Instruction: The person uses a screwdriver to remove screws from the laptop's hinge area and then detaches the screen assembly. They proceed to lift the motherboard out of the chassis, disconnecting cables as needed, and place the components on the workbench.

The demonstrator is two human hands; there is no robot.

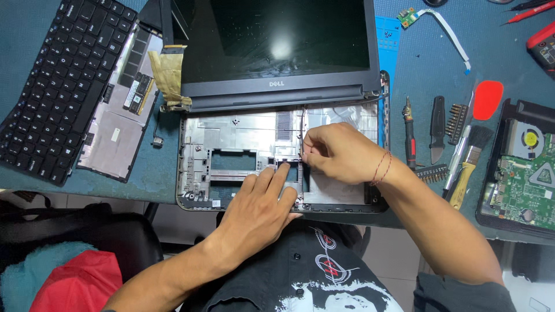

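Nearest, left hand presses flat, fingers spread, on the near edge of the stripped laptop base. Just beyond, right hand pinches a thin wire. Farther, the dark screen; free tabletop lies right, before the tools.

Opened laptop base mid-table, screen behind it.
Keyboard lies left; screwdriver, brush, circuit board right.

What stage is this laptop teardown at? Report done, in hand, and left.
Done: keyboard off at left, circuit board out at right. In hand: left hand steadies the bare base shell; right hand pinches a thin wire. Left: screen remains hinged on.
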